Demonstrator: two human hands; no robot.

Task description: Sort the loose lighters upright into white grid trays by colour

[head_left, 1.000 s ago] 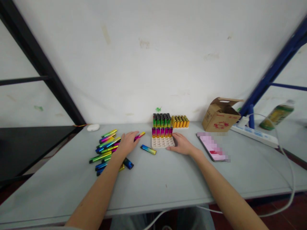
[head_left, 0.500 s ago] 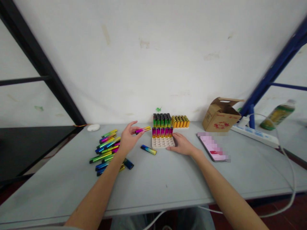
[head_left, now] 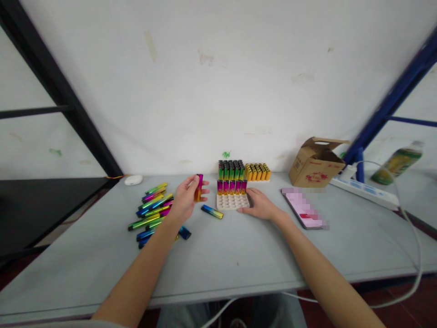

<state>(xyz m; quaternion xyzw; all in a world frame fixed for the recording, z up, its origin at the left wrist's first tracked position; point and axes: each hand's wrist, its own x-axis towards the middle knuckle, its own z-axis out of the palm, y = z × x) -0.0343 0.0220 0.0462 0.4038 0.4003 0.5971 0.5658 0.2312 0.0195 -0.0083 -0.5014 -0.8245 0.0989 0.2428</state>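
My left hand (head_left: 187, 197) holds a shiny pink-and-yellow lighter (head_left: 200, 184) upright between thumb and fingers, just left of a white tray (head_left: 232, 202). The tray has rows of holes; its back row carries several pink-and-orange lighters (head_left: 232, 187) standing upright, while the holes in front of them show bare. Around the tray's right front corner, my right hand (head_left: 261, 203) grips with the thumb at the front edge. A blue-and-yellow lighter (head_left: 212, 212) lies on the table between my left hand and the tray.
Loose metallic-coloured lighters (head_left: 150, 221) lie piled at the left. Behind the tray stand green black-topped lighters (head_left: 231, 171) and a yellow set (head_left: 257, 172). A phone (head_left: 303, 209), cardboard box (head_left: 316, 166) and power strip (head_left: 367, 193) are to the right; a white case (head_left: 133, 180) sits back left.
My left hand has turned the pink-and-yellow lighter from lying nearly level to upright and drawn slightly left of the tray. My right hand stays at the tray's corner.
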